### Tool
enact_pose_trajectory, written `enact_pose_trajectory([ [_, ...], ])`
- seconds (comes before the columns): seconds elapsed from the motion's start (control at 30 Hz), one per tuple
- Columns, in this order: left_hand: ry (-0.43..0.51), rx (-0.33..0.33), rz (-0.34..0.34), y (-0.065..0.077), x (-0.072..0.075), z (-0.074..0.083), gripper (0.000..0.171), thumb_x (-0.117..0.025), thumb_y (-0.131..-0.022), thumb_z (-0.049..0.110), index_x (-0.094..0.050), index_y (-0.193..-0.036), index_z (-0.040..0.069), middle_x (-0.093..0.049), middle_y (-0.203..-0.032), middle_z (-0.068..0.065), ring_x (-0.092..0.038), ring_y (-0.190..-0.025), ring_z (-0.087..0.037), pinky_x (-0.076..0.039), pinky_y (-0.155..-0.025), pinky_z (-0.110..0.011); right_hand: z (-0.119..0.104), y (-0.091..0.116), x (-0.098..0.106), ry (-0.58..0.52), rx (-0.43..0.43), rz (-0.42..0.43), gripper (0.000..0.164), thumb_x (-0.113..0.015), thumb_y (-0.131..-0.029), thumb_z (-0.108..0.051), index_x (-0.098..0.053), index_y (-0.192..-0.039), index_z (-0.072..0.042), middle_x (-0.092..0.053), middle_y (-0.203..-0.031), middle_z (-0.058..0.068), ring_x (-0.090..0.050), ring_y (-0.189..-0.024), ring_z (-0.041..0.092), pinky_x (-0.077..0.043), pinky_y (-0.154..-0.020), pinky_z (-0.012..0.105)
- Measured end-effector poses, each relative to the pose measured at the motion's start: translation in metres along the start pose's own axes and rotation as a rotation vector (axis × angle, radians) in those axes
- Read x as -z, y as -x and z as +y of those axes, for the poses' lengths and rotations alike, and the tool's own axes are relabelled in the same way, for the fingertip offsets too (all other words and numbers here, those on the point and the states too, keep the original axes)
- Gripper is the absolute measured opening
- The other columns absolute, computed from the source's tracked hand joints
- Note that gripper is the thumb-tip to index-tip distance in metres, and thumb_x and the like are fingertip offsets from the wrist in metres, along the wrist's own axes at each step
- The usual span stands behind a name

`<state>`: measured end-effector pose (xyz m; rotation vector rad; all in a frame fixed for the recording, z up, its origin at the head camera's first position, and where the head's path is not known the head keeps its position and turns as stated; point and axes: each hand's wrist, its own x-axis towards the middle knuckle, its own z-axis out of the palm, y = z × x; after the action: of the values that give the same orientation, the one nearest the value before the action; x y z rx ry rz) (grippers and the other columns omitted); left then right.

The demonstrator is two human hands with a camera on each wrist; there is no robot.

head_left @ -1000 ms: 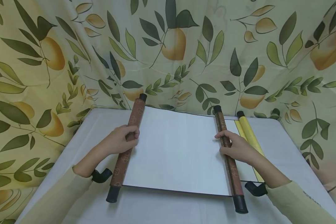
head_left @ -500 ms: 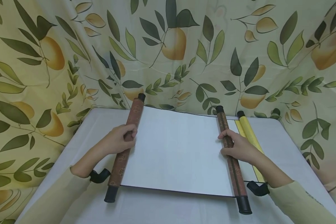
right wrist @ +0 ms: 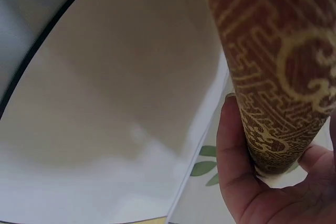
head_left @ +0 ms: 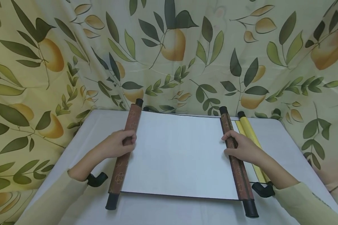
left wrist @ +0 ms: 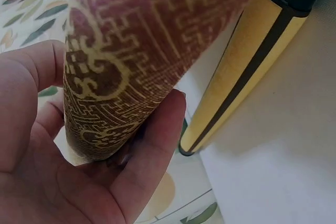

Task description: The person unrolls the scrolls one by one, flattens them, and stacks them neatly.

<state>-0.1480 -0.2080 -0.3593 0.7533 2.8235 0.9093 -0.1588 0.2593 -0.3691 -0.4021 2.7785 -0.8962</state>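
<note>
A scroll's white sheet (head_left: 183,153) stretches between two brown, gold-patterned rollers with black end caps. My left hand (head_left: 119,143) grips the left roller (head_left: 120,175) near its middle, with fingers and thumb curled round it. Around the right roller (head_left: 239,178) my right hand (head_left: 245,149) holds in the same way. Both wrist views show the patterned left roller (left wrist: 126,61) and right roller (right wrist: 283,72) close up between fingers and thumb. The sheet appears raised above the table, its lower edge casting a shadow.
Beneath lies another white sheet with a yellow roller (head_left: 251,129) at right. A yellow roller with a dark stripe (left wrist: 239,77) lies under the raised scroll in the left wrist view. A white-covered table (head_left: 281,137) and a fruit-patterned curtain (head_left: 202,72) surround them.
The left hand and roller have moved slightly left and down, the right ones slightly right and down. The sheet between them spans a little wider. Both grips stay as they were.
</note>
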Motion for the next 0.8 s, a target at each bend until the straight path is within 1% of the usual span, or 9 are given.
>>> enact_pose_trajectory([
  [0.07,0.003,0.001,0.000,0.000,-0.001,-0.002,0.012,-0.060,-0.081,0.013,-0.051,-0.078,0.021,-0.046,-0.066,0.005,-0.045,-0.062,-0.011,-0.038,-0.053,-0.026,0.001,0.000,-0.001,0.004,0.002,0.002,0.037,-0.067,-0.079,-0.014,-0.051,-0.113,-0.012,-0.047,-0.124,0.017,-0.042,-0.105,0.031,-0.042,-0.077,0.042],
  [0.13,0.003,-0.010,0.004,0.000,-0.001,-0.003,0.013,-0.063,-0.079,0.012,-0.051,-0.078,0.019,-0.046,-0.067,0.004,-0.044,-0.063,-0.011,-0.038,-0.053,-0.026,0.003,0.000,-0.001,-0.004,-0.007,0.006,0.038,-0.067,-0.079,-0.012,-0.050,-0.113,-0.012,-0.047,-0.123,0.017,-0.044,-0.103,0.031,-0.044,-0.074,0.040],
  [0.2,0.004,-0.017,0.009,0.000,0.000,-0.003,0.014,-0.064,-0.077,0.011,-0.052,-0.078,0.017,-0.046,-0.068,0.004,-0.044,-0.063,-0.012,-0.038,-0.053,-0.026,0.005,0.000,-0.001,0.000,-0.013,0.020,0.038,-0.066,-0.079,-0.010,-0.050,-0.113,-0.013,-0.049,-0.118,0.017,-0.048,-0.092,0.030,-0.044,-0.066,0.037],
  [0.33,-0.001,-0.012,0.008,0.001,0.001,-0.003,0.013,-0.062,-0.079,0.009,-0.051,-0.079,0.017,-0.047,-0.069,0.003,-0.044,-0.064,-0.012,-0.037,-0.053,-0.026,0.007,0.000,0.001,-0.009,-0.030,0.032,0.037,-0.063,-0.080,-0.010,-0.048,-0.114,-0.013,-0.052,-0.108,0.017,-0.050,-0.071,0.024,-0.042,-0.054,0.032],
  [0.37,-0.003,-0.011,0.005,0.001,0.001,-0.003,0.013,-0.061,-0.080,0.009,-0.051,-0.079,0.017,-0.046,-0.069,0.003,-0.044,-0.064,-0.012,-0.037,-0.054,-0.026,0.007,0.000,0.001,-0.004,-0.028,0.034,0.037,-0.064,-0.080,-0.011,-0.048,-0.114,-0.012,-0.053,-0.104,0.017,-0.049,-0.066,0.022,-0.042,-0.053,0.033],
  [0.47,-0.017,-0.010,0.011,0.002,0.002,-0.003,0.012,-0.059,-0.081,0.009,-0.052,-0.079,0.018,-0.047,-0.070,0.004,-0.044,-0.066,-0.013,-0.038,-0.055,-0.027,0.009,-0.001,0.002,-0.009,-0.020,0.029,0.037,-0.063,-0.081,-0.010,-0.048,-0.115,-0.010,-0.054,-0.103,0.016,-0.047,-0.062,0.021,-0.042,-0.054,0.033],
  [0.53,-0.028,-0.007,0.010,0.002,0.003,-0.003,0.011,-0.059,-0.081,0.010,-0.053,-0.081,0.019,-0.049,-0.072,0.005,-0.045,-0.068,-0.013,-0.039,-0.057,-0.028,0.009,-0.002,0.002,0.006,-0.004,0.033,0.038,-0.065,-0.080,-0.010,-0.049,-0.114,-0.010,-0.054,-0.106,0.017,-0.048,-0.067,0.022,-0.041,-0.057,0.034],
  [0.7,-0.052,0.017,0.001,0.001,0.004,-0.005,0.006,-0.061,-0.083,0.016,-0.059,-0.085,0.022,-0.053,-0.078,0.007,-0.047,-0.073,-0.014,-0.041,-0.062,-0.030,0.012,-0.002,0.004,0.040,0.015,0.032,0.042,-0.070,-0.076,-0.010,-0.051,-0.113,-0.010,-0.051,-0.117,0.018,-0.046,-0.092,0.029,-0.040,-0.068,0.037],
  [0.8,-0.061,0.022,-0.001,0.002,0.005,-0.006,0.007,-0.062,-0.082,0.016,-0.058,-0.084,0.022,-0.053,-0.077,0.006,-0.047,-0.073,-0.014,-0.041,-0.061,-0.030,0.013,-0.001,0.004,0.036,-0.006,0.026,0.040,-0.067,-0.077,-0.009,-0.050,-0.113,-0.012,-0.050,-0.116,0.018,-0.045,-0.094,0.031,-0.041,-0.066,0.036],
])
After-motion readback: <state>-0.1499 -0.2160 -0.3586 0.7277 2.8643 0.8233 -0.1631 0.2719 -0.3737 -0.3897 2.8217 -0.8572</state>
